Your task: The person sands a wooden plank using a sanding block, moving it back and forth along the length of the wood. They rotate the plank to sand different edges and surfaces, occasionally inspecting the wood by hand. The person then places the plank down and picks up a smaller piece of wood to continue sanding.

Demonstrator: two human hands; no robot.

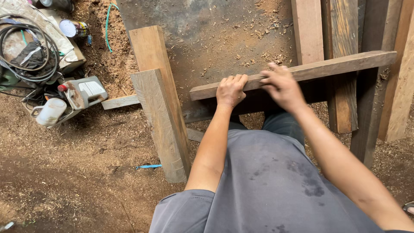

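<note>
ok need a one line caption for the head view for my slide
Both hands, left hand and right hand, grip a long wooden plank lying across upright boards above a sawdust-covered floor.

Two hands – left hand (230,89), right hand (282,86) – on one plank (336,65); one mug (50,111); one can (73,29).
</note>
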